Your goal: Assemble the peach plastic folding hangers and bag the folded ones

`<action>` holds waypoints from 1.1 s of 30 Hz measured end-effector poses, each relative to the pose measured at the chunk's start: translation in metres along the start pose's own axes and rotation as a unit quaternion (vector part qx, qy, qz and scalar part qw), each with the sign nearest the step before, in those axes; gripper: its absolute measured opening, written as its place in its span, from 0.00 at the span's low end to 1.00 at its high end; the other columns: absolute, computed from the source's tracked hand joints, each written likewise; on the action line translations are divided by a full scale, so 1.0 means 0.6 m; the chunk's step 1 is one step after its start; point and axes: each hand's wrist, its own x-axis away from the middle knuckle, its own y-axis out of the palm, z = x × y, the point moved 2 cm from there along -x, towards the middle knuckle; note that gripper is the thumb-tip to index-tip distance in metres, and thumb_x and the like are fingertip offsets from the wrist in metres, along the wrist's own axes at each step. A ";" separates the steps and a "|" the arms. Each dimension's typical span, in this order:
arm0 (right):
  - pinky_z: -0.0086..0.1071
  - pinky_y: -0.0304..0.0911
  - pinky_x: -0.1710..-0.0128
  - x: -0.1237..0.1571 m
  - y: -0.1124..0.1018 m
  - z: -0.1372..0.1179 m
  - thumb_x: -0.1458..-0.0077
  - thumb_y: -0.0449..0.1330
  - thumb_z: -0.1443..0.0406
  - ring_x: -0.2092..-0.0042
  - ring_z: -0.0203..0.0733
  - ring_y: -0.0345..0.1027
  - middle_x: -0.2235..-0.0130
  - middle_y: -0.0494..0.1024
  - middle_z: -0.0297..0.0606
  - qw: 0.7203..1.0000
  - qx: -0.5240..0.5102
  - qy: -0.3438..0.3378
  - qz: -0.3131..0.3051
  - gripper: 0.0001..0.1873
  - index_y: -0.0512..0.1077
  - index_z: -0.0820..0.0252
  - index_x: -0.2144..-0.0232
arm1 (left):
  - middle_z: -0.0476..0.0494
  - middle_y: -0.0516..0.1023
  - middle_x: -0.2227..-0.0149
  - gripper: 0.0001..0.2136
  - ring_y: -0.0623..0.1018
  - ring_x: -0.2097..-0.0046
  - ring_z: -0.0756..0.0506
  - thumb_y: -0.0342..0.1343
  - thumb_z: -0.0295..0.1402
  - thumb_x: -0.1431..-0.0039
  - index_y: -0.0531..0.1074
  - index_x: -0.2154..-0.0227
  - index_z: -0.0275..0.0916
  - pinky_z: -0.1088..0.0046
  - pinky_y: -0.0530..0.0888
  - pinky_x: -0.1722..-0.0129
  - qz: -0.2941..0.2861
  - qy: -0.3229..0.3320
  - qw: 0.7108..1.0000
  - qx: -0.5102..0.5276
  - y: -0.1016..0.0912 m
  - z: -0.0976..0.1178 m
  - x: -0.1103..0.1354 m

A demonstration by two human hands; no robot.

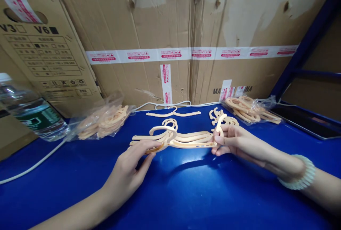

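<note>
A stack of several small peach plastic hangers (pixel 186 139) is held level just above the blue table (pixel 186 194). My left hand (pixel 133 167) pinches the stack's left end, fingers closed on it. My right hand (pixel 231 141) grips the right end and also holds a loose hook piece (pixel 220 122) upright between thumb and finger. A single hanger (pixel 173 113) lies flat behind the stack. A few loose hook pieces (pixel 222 116) lie beyond my right hand.
Clear bags of more hangers lie at the back left (pixel 105 121) and back right (pixel 252 109). A water bottle (pixel 29 112) lies at the left. A white cable (pixel 32 166) crosses the table. Cardboard boxes (pixel 165 34) wall the back. A dark tablet (pixel 306 119) sits at the right.
</note>
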 end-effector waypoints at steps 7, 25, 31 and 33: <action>0.31 0.72 0.71 0.003 0.005 0.001 0.60 0.75 0.54 0.73 0.41 0.75 0.75 0.78 0.39 0.995 0.049 -0.066 0.061 0.24 0.66 0.61 0.75 | 0.45 0.82 0.56 0.12 0.82 0.56 0.44 0.52 0.25 0.37 0.71 0.53 0.43 0.70 0.80 0.56 -0.008 -0.017 1.000 0.015 0.002 0.001 0.002; 0.31 0.65 0.70 0.000 -0.054 -0.048 0.54 0.71 0.54 0.71 0.35 0.65 0.71 0.73 0.33 0.980 0.044 -0.163 0.103 0.15 0.76 0.56 0.70 | 0.46 0.77 0.58 0.08 0.79 0.57 0.45 0.54 0.29 0.37 0.73 0.56 0.43 0.69 0.79 0.56 -0.008 -0.096 0.993 0.068 -0.021 -0.016 -0.009; 0.37 0.66 0.62 0.007 -0.112 -0.083 0.54 0.70 0.51 0.62 0.47 0.71 0.64 0.79 0.40 0.919 0.378 -0.110 0.025 0.18 0.79 0.58 0.68 | 0.43 0.79 0.58 0.09 0.79 0.55 0.42 0.53 0.27 0.39 0.72 0.57 0.42 0.63 0.77 0.55 -0.059 0.010 0.998 -0.028 -0.014 -0.007 -0.004; 0.39 0.66 0.61 0.008 -0.112 -0.080 0.51 0.67 0.51 0.61 0.49 0.72 0.63 0.80 0.40 0.887 0.448 -0.111 -0.002 0.17 0.80 0.57 0.65 | 0.44 0.80 0.60 0.08 0.79 0.57 0.42 0.53 0.27 0.39 0.72 0.59 0.42 0.63 0.76 0.56 -0.076 0.035 0.995 -0.046 -0.011 -0.003 -0.002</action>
